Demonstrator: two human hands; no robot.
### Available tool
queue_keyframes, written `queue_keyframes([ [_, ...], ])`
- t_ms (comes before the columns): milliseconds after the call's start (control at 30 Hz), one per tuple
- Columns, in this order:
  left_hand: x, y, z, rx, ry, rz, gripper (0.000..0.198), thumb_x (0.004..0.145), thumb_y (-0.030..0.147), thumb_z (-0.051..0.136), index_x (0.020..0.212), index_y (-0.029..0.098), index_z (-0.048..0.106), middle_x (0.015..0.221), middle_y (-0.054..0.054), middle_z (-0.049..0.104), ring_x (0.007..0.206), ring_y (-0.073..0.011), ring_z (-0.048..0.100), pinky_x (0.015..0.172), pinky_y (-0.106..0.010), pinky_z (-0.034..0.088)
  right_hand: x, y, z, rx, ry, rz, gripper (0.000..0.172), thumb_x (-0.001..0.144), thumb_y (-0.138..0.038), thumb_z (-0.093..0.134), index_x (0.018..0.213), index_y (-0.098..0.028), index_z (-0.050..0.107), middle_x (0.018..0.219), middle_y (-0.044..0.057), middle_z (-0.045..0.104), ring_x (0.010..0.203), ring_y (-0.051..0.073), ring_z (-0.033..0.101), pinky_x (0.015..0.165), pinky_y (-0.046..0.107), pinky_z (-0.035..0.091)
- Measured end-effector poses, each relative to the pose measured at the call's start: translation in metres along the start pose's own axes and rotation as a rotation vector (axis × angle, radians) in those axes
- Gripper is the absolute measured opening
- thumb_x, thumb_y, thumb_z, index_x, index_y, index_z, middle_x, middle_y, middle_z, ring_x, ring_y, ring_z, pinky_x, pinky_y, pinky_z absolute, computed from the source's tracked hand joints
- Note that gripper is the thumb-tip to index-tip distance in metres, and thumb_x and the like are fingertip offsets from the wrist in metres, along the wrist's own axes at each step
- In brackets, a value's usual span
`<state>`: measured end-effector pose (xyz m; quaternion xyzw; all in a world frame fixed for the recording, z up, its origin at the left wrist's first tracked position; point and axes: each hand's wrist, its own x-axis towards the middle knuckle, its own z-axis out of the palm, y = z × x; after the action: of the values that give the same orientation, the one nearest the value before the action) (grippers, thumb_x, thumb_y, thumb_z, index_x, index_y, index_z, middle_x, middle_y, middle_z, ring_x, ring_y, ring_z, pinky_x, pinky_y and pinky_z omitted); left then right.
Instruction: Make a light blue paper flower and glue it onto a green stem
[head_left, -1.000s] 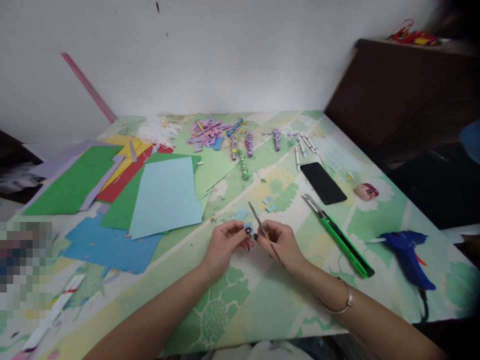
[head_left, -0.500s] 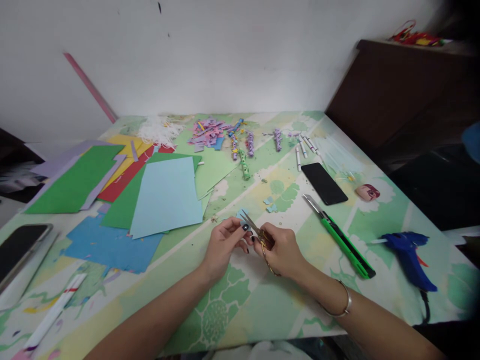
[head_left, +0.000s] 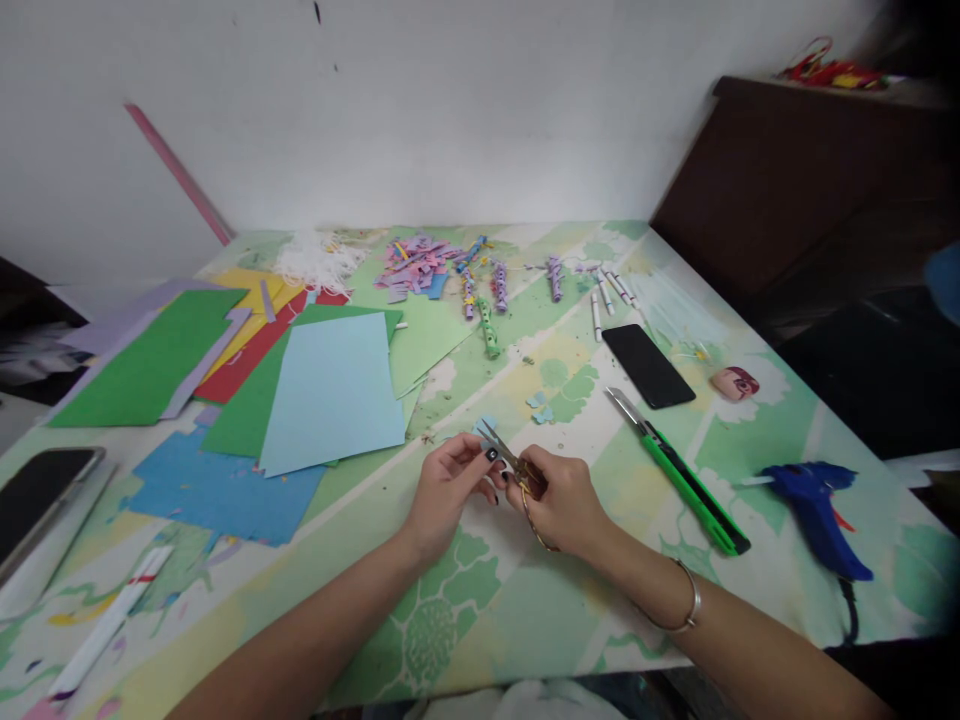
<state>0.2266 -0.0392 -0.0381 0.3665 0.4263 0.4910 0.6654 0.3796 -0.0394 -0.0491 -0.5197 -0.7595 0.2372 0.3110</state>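
My right hand (head_left: 562,497) grips a small pair of scissors (head_left: 512,463) with gold-coloured handles, its blades pointing up and left and slightly parted. Close beside it, my left hand (head_left: 448,490) pinches thumb against fingers at the blades. A small light blue paper piece (head_left: 486,424) shows there by the blades and fingertips, mostly covered. Several small light blue cutouts (head_left: 540,408) lie on the table just beyond my hands. A larger light blue sheet (head_left: 334,390) lies left of them, over green and blue sheets.
To the right lie a green utility knife (head_left: 694,490) with its blade out, a black phone (head_left: 649,366) and a blue glue gun (head_left: 814,510). Decorated paper rolls (head_left: 488,328), a scrap pile (head_left: 416,268) and white string (head_left: 319,262) are farther back. Another phone (head_left: 49,500) is at left.
The scissor blades part slightly more at their tips. Both hands stay in nearly the same place; the objects on the table have not moved.
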Motion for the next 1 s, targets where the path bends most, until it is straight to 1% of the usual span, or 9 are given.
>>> queue_keyframes([
  [267, 0.0005, 0.0001, -0.0013, 0.003, -0.004, 0.003, 0.012, 0.075, 0.025, 0.064, 0.077, 0.015, 0.059, 0.066, -0.001, 0.063, 0.056, -0.0115, 0.058, 0.048, -0.022, 0.046, 0.0018, -0.0004, -0.0002, -0.018, 0.005, 0.008, 0.010, 0.067, -0.020, 0.056, 0.061, -0.018, 0.048, 0.047, -0.005, 0.043, 0.045, 0.008, 0.038, 0.048, 0.019, 0.029],
  [433, 0.0009, 0.0000, -0.0024, 0.017, -0.001, 0.013, 0.011, 0.075, 0.025, 0.064, 0.076, 0.015, 0.060, 0.066, -0.001, 0.063, 0.056, -0.0113, 0.058, 0.049, -0.021, 0.046, 0.0011, 0.0001, -0.0006, -0.025, 0.009, 0.006, 0.008, 0.066, -0.017, 0.055, 0.060, -0.018, 0.049, 0.047, -0.005, 0.043, 0.045, 0.008, 0.038, 0.049, 0.018, 0.029],
  [833, 0.0019, -0.0031, -0.0069, 0.033, 0.005, 0.051, 0.011, 0.075, 0.023, 0.064, 0.075, 0.014, 0.059, 0.067, -0.001, 0.062, 0.056, -0.0116, 0.060, 0.048, -0.021, 0.048, -0.0001, 0.0025, -0.0012, -0.048, 0.030, -0.043, 0.015, 0.070, -0.022, 0.054, 0.058, -0.018, 0.045, 0.046, -0.006, 0.041, 0.044, 0.007, 0.035, 0.048, 0.018, 0.028],
  [1000, 0.0014, -0.0018, -0.0072, 0.021, 0.007, 0.056, 0.011, 0.075, 0.022, 0.064, 0.073, 0.014, 0.057, 0.064, -0.001, 0.061, 0.056, -0.0115, 0.060, 0.048, -0.021, 0.048, 0.0004, 0.0032, -0.0012, -0.065, 0.037, -0.060, 0.015, 0.070, -0.021, 0.054, 0.058, -0.017, 0.045, 0.046, -0.006, 0.041, 0.043, 0.006, 0.036, 0.048, 0.017, 0.028],
])
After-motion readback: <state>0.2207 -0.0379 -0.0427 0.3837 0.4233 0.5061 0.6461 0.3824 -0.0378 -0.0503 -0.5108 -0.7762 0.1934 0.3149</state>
